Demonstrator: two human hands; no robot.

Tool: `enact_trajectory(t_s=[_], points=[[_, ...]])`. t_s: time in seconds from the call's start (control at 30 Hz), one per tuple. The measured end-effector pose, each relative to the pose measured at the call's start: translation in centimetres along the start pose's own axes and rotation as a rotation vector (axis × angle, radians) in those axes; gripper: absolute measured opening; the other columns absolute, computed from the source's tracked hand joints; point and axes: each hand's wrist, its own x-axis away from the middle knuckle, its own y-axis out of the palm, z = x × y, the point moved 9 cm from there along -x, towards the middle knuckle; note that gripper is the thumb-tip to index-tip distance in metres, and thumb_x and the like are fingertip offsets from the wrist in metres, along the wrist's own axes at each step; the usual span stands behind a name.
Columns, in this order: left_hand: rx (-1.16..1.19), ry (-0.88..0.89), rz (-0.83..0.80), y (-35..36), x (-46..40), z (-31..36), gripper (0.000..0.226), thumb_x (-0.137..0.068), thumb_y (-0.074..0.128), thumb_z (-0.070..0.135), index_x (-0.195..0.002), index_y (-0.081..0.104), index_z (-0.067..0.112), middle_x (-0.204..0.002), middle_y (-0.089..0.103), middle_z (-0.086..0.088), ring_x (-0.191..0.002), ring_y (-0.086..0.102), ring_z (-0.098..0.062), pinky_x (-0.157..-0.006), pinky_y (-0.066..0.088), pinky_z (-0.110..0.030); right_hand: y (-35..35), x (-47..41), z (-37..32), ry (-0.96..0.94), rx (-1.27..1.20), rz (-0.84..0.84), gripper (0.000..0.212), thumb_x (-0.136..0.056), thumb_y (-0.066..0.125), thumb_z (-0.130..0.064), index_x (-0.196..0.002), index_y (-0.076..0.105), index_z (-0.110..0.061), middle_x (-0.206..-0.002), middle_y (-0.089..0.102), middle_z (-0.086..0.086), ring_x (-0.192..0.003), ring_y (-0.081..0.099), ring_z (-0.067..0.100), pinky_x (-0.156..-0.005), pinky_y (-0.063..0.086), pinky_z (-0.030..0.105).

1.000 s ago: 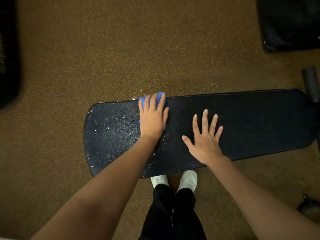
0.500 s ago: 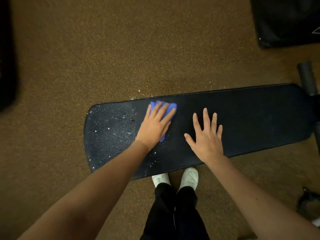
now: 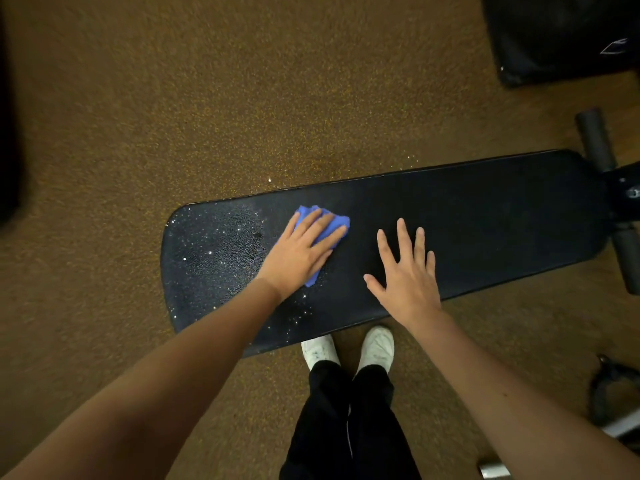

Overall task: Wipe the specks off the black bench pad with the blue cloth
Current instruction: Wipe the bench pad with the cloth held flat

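The blue cloth [image 3: 323,226], soft, light and best worked under a flat palm, lies at centre frame on the speck-strewn black bench pad [image 3: 485,216], pressed by the straight-fingered left hand [image 3: 299,252], the right hand [image 3: 407,275] splayed flat alongside, above brown flecked flooring [image 3: 207,98]

Both forearms are bare to the frame's edge, with no sleeve, watch or ring on the left hand [image 3: 300,251] or the right hand [image 3: 408,279]. Loose black trousers [image 3: 349,424] carry a thin pale side stripe, above white low-top shoes [image 3: 377,345]
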Motion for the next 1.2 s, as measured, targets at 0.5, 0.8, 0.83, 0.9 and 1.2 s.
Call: enact_trajectory(t_s=[0.5,0.8,0.83,0.9,1.2], points=[[0.048,0.046,-0.02,0.7,1.5,0.9,0.042,-0.096,0.038,0.028,-0.137,0.037,0.022,-0.138,0.047,-0.014,-0.13,0.04,-0.033,-0.109,0.026,-0.049,0.2,0.2,0.2,-0.016,-0.112,0.004,0.064,-0.097,0.029,-0.049,-0.15,0.001,-0.026,-0.156,-0.019,0.004,-0.141,-0.019,0.033,-0.114,0.003,0.053],[0.051,-0.038,-0.008,1.2,1.0,4.3,0.045,-0.094,0.04,0.024,-0.138,0.04,0.016,-0.139,0.046,-0.014,-0.129,0.039,-0.036,-0.106,0.03,-0.054,0.3,0.1,0.1,-0.019,-0.119,0.012,0.064,-0.097,0.029,-0.049,-0.15,0.003,-0.024,-0.156,-0.018,0.005,-0.141,-0.018,0.034,-0.114,0.003,0.054],[0.035,0.011,-0.025,1.3,2.1,4.6,0.046,-0.094,0.04,0.025,-0.139,0.036,0.018,-0.141,0.044,-0.013,-0.131,0.037,-0.035,-0.108,0.028,-0.051,0.3,0.2,0.2,-0.021,-0.119,0.007,0.063,-0.097,0.028,-0.049,-0.15,0.004,-0.025,-0.156,-0.018,0.005,-0.141,-0.018,0.033,-0.114,0.003,0.054],[0.023,0.018,-0.032,1.1,3.6,3.8,0.048,-0.093,0.041,0.024,-0.14,0.033,0.021,-0.141,0.044,-0.012,-0.131,0.036,-0.033,-0.108,0.027,-0.048,0.3,0.5,0.3,-0.039,-0.113,0.0,0.063,-0.097,0.027,-0.048,-0.15,0.003,-0.025,-0.156,-0.017,0.004,-0.142,-0.017,0.032,-0.115,0.003,0.052],[0.072,-0.287,0.047,1.0,2.5,3.8,0.042,-0.095,0.038,0.025,-0.135,0.044,0.014,-0.133,0.05,-0.019,-0.126,0.042,-0.038,-0.102,0.033,-0.057,0.5,0.9,0.3,-0.074,-0.101,-0.001,0.062,-0.098,0.027,-0.048,-0.15,0.004,-0.023,-0.156,-0.017,0.005,-0.142,-0.017,0.031,-0.115,0.003,0.051]])
